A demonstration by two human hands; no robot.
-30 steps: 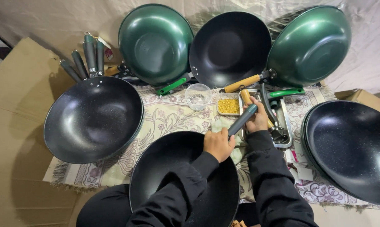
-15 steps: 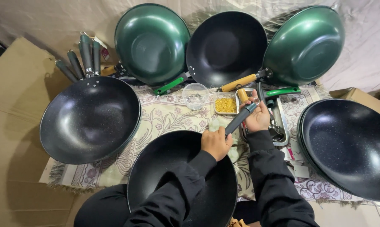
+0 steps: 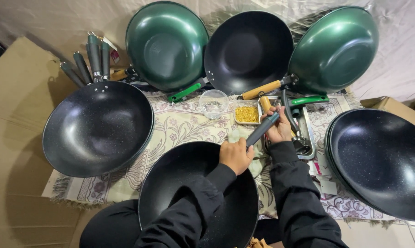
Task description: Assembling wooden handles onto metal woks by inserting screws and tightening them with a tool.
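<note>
Over the last second we record only small changes. The right hand [image 3: 278, 128] has slid a little up along the dark handle [image 3: 261, 130] toward the metal tray [image 3: 308, 138], while the left hand [image 3: 235, 156] keeps its place at the rim of the black wok [image 3: 180, 183] in our lap. Our head camera has drifted slightly, so the whole layout of pans sits a touch further left in view than before.
</note>
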